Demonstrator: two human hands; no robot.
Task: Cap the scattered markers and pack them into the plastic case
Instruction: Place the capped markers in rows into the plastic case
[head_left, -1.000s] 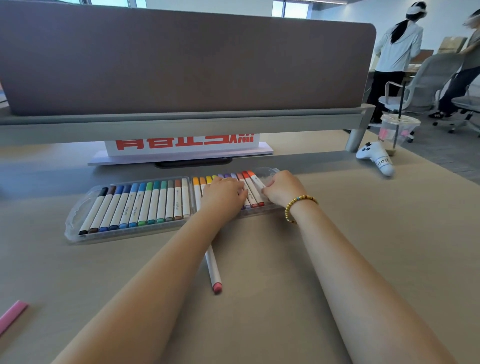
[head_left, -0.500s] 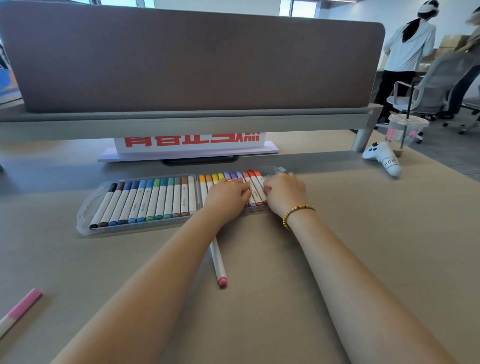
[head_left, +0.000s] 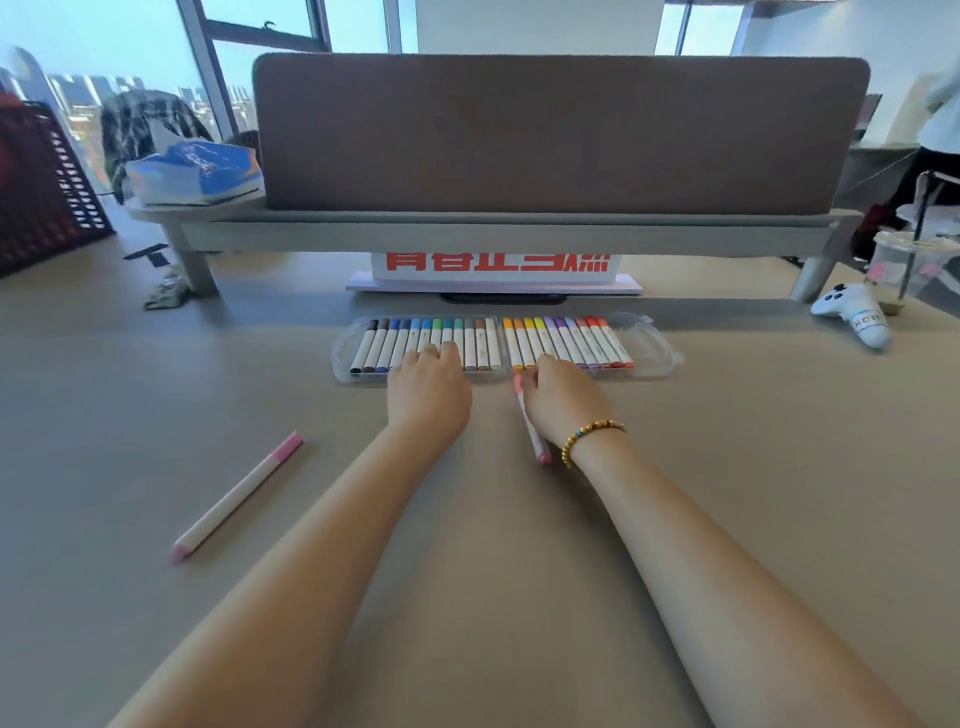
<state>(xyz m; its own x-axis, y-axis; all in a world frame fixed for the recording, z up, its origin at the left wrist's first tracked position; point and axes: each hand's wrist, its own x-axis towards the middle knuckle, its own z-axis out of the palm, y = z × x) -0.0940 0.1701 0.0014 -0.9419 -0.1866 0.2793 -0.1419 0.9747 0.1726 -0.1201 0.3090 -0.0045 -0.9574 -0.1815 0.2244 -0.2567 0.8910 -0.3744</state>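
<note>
- A loose pink-capped white marker (head_left: 236, 497) lies slantwise on the beige tabletop (head_left: 519, 571) at about 8 o'clock from the case, well apart from both hands.
- The clear plastic marker case (head_left: 655, 349) lies open across the table at 12 o'clock from the hands; its left half holds black, brown, blue and green markers, its right half orange, yellow, purple and red ones.
- The left hand (head_left: 428, 396) rests over the near edge of the case's left half, fingers curled down onto the markers there; whether it grips any of them cannot be told.
- The right hand (head_left: 563, 402), with a gold bead bracelet (head_left: 589, 439) at the wrist, sits at the near edge of the right half, fingers curled round a second pink-tipped white marker (head_left: 531, 427) that runs from 12 to 6 o'clock along its left side.
- A white game controller (head_left: 854, 318) and a clear plastic drink cup (head_left: 896, 267) stand at 2 o'clock, near the table's right edge.
</note>
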